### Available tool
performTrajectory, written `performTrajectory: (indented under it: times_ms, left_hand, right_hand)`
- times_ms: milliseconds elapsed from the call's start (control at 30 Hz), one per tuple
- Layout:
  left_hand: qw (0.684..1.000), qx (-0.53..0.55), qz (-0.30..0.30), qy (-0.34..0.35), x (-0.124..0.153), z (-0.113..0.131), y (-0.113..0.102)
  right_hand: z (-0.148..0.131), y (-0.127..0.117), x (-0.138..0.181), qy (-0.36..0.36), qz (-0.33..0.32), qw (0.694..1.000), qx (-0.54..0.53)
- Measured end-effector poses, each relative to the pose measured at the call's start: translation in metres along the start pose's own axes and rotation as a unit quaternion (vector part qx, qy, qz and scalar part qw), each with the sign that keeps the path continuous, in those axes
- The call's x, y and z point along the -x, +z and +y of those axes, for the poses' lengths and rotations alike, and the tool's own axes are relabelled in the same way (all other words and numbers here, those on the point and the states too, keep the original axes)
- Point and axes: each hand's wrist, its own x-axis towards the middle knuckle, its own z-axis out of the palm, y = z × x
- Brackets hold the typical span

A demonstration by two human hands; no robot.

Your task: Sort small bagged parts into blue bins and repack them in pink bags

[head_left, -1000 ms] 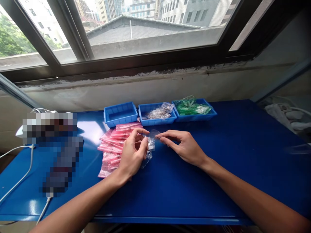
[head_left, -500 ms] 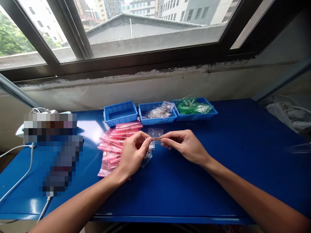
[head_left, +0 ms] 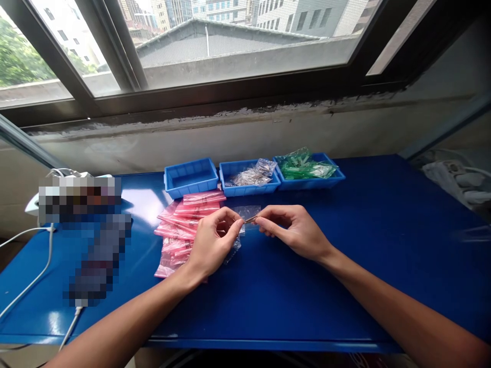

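Head view: the right hand (head_left: 293,231) pinches a thin metal pin (head_left: 250,219) between thumb and forefinger, with its other fingers loosely curled. The pin sits above the bench (head_left: 345,306), just in front of a flat clear bag (head_left: 247,211). The left hand (head_left: 213,244) is curled, its fingertips at the pin's near end; whether they grip it cannot be told. A second clear bag (head_left: 232,252) lies partly hidden under that hand.

Half a second earlier the two hands almost closed around the pin. Now a small gap separates them, and more of the pin shows.

Pink bags (head_left: 180,240) lie fanned out beside the left hand, their lower end near its wrist. Along the wall stand three blue trays: one at the left (head_left: 191,178), one holding clear bags of metal bits (head_left: 249,185), and one holding green bags (head_left: 326,179). Blurred objects and a white cable (head_left: 38,271) lie further left.
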Motion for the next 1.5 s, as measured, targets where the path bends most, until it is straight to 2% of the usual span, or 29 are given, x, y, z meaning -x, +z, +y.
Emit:
performTrajectory:
  times_ms: [267, 433, 533, 667, 767, 1133, 1233, 1367, 1500]
  left_hand:
    - [0.999, -0.033, 0.005, 0.010, 0.000, -0.003, -0.001]
    - [1.000, 0.020, -0.006, -0.001, 0.002, -0.004, 0.000]
    - [0.999, 0.049, 0.007, 0.011, 0.003, -0.003, 0.001]
    - [0.996, 0.068, 0.033, 0.055, 0.006, -0.004, 0.004]
    - [0.995, 0.062, 0.039, 0.071, 0.007, -0.004, 0.005]
    - [0.998, 0.033, 0.023, 0.052, 0.007, 0.000, 0.001]
    - [0.999, 0.031, 0.014, 0.039, 0.007, 0.002, 0.001]
    - [1.000, 0.008, 0.004, 0.013, 0.006, 0.001, 0.000]
    - [1.000, 0.019, -0.017, -0.010, 0.003, -0.002, -0.001]
  right_hand:
    - [0.002, 0.002, 0.002, -0.008, 0.037, 0.999, 0.005]
    - [0.005, 0.004, 0.005, 0.004, 0.035, 0.998, -0.043]
    - [0.003, 0.006, 0.006, -0.038, 0.065, 0.997, -0.020]
    - [-0.003, 0.008, 0.008, -0.155, 0.138, 0.976, 0.066]
    - [-0.006, 0.007, 0.009, -0.183, 0.144, 0.968, 0.095]
    - [-0.008, 0.005, 0.008, -0.148, 0.127, 0.976, 0.095]
    - [-0.008, 0.005, 0.007, -0.109, 0.100, 0.987, 0.061]
    - [-0.009, 0.007, 0.005, -0.029, 0.026, 0.999, -0.015]
    - [-0.009, 0.008, 0.003, 0.024, 0.012, 0.997, -0.071]
